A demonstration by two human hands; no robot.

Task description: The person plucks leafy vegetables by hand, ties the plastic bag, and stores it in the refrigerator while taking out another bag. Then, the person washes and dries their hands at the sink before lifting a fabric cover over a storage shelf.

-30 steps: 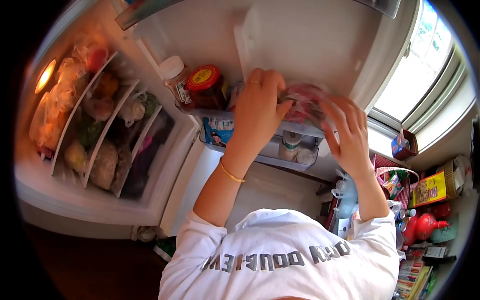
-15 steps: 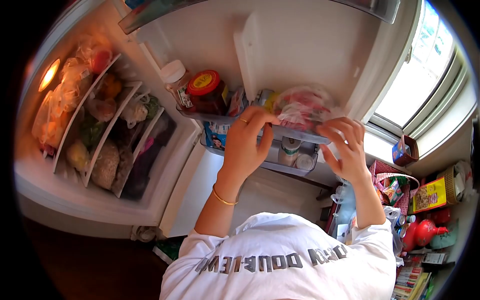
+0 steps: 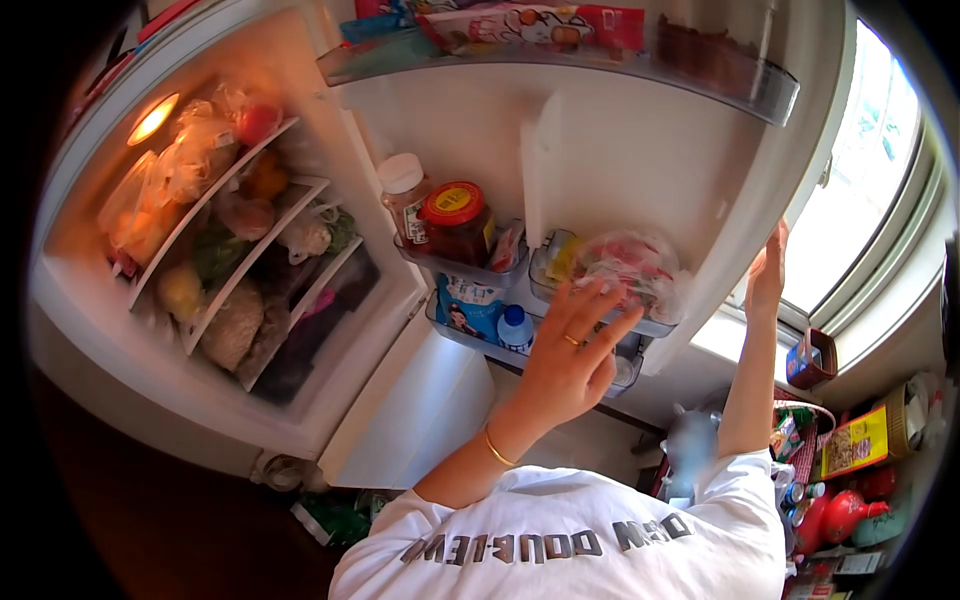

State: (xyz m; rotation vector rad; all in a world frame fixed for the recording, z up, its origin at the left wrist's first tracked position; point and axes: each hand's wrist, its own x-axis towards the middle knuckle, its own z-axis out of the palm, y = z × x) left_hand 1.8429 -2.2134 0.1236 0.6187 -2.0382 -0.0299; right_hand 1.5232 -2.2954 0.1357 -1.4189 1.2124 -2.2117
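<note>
My left hand (image 3: 578, 348), with a ring and a bracelet, is open in front of the lower door bins. Its spread fingers overlap the bin (image 3: 655, 325) holding a clear plastic bag with red and white contents (image 3: 630, 262); whether they touch it cannot be told. At the outer edge of the refrigerator door (image 3: 640, 140), my right hand (image 3: 767, 270) closes on that edge, fingers partly hidden. Left of the bag stand a red-lidded jar (image 3: 457, 222) and a white-capped jar (image 3: 403, 200). Below them are a blue packet (image 3: 470, 308) and a blue-capped bottle (image 3: 515, 328).
Bagged food fills the lit refrigerator shelves (image 3: 215, 260) at left. An upper door bin (image 3: 560, 62) holds packets. On the right are a window (image 3: 850, 180), a small brown container (image 3: 812, 358), a yellow packet (image 3: 857, 418) and a red bottle (image 3: 850, 517).
My right hand has moved from the bin to the door's outer edge. My left hand has shifted right and down, fingers spreading. The view has shifted, showing more of the upper bin.
</note>
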